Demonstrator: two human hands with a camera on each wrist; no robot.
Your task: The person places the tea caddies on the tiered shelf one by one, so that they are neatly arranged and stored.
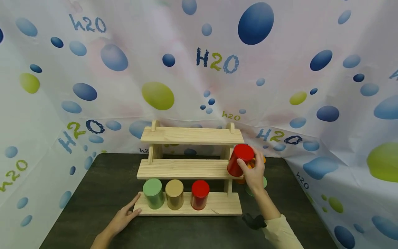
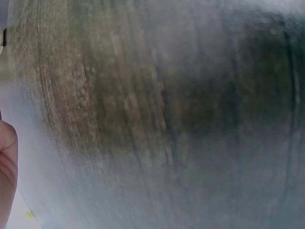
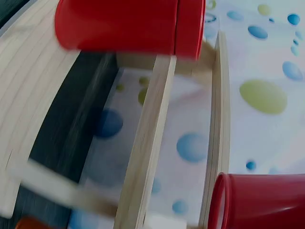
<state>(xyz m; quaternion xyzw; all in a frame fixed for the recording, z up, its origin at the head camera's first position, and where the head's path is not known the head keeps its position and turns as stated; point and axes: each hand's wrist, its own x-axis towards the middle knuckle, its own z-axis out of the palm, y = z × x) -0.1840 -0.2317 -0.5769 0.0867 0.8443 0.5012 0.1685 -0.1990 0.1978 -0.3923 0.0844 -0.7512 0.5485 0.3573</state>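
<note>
A red can (image 1: 235, 166), red lid (image 1: 243, 151) on top — by the middle step's (image 1: 186, 168) right end on the three-step wooden shelf (image 1: 191, 134)

The head view is bright, the left wrist's blurred

Your right hand (image 1: 255, 171) partly hides green (image 1: 265, 182) and orange things (image 1: 240, 181); your left wrist view crops your left hand (image 2: 6, 167), its streaked surface (image 2: 157, 119) blurred; your right wrist view crops two red canisters (image 3: 119, 24).

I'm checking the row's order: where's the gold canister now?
In the head view, the gold canister stands left of centre on the wooden rack's bottom tier, between a green canister on its left and a red canister.
</note>
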